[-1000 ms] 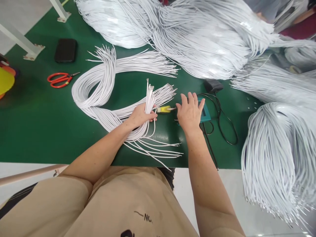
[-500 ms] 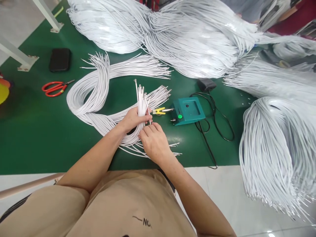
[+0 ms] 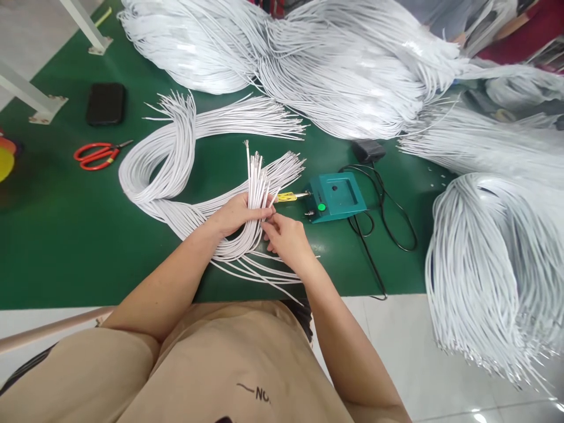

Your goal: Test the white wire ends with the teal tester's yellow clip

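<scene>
My left hand [image 3: 235, 214] is closed around a bundle of white cables [image 3: 256, 182], whose metal-tipped ends point up and away from me. The bundle curves below my hand and joins a larger coil of cables [image 3: 145, 170] on the table. Against the bundle's right side, my right hand [image 3: 288, 241] pinches a single white cable [image 3: 274, 197] between thumb and fingertips. Just beyond my hands, a yellow clip [image 3: 286, 197] on a lead reaches a teal box [image 3: 338, 197] with a green button. Several loose cable ends [image 3: 264, 271] lie below my right hand.
Red-handled scissors [image 3: 97, 155] and a black case [image 3: 106, 104] lie on the green table [image 3: 88, 247] at left. Large heaps of white cables [image 3: 343, 70] fill the back. Another cable bunch [image 3: 476, 264] hangs over the right edge. A black adapter [image 3: 368, 151] and cord lie behind the box.
My right hand has shifted right and slightly up, its fingers now pinching a cable that leans right. The loose ends below it have moved. My left hand keeps its grip.
</scene>
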### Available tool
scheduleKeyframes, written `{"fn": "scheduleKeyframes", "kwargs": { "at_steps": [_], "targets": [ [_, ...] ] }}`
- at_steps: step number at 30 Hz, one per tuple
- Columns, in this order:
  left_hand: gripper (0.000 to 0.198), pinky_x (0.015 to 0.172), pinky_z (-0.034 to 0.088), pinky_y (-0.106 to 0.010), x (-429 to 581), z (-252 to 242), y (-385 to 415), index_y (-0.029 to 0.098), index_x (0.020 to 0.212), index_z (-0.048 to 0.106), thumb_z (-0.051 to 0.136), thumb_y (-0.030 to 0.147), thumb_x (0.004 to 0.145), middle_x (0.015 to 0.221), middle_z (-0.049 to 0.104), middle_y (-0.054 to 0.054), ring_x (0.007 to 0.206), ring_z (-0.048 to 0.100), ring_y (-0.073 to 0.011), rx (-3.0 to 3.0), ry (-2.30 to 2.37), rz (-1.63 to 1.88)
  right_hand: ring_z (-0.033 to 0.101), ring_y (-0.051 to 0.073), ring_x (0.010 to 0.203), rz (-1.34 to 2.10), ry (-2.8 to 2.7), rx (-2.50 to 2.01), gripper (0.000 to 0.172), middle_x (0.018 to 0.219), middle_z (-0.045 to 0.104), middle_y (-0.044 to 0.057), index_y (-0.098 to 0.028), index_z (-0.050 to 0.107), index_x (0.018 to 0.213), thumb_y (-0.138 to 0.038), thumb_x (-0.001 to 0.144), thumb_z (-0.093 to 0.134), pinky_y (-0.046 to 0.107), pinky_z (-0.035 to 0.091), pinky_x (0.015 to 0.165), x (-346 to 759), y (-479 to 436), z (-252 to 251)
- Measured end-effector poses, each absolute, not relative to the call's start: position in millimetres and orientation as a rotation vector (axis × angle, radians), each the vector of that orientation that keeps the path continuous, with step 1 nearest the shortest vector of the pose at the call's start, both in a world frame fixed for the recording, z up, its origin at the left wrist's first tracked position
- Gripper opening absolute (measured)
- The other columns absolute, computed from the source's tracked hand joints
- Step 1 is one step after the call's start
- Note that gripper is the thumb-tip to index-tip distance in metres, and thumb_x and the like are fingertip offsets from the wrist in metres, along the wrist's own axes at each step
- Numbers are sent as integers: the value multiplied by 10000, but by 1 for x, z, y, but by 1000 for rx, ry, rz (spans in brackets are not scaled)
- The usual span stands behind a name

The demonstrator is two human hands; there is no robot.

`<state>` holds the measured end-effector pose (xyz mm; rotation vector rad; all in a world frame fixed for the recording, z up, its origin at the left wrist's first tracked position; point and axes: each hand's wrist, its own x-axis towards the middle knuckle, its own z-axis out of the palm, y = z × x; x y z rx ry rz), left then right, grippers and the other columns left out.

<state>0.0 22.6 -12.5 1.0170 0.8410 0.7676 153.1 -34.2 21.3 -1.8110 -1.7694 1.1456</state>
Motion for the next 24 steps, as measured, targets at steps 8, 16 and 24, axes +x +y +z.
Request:
{"fn": "scheduleKeyframes", "kwargs": {
  "at_steps": [8, 16, 24],
  "targets": [
    [354, 739, 504, -269, 4, -10, 23, 131, 938, 686, 832, 274, 648, 819, 683, -17, 722, 627, -119, 969, 886, 835, 565, 96, 468, 1358, -1285, -1605, 255, 676, 631, -42, -211, 594, 875, -460, 821, 611, 218, 479, 459, 158, -27, -3],
    [254, 707, 458, -248, 6, -8, 21, 134, 849, 648, 792, 256, 680, 756, 639, 6, 693, 573, -103, 1042, 898, 840, 493, 84, 528, 1072, -1160, -1443, 231, 679, 580, -49, -198, 616, 890, -379, 753, 657, 220, 451, 507, 164, -5, 19],
    [313, 810, 480, -295, 14, -13, 14, 151, 755, 545, 812, 289, 667, 759, 617, 25, 784, 618, -128, 1026, 868, 980, 431, 69, 467, 1216, -1084, -1367, 192, 574, 597, -40, -167, 667, 703, -341, 693, 748, 222, 383, 468, 156, 1, 22]
  ]
}}
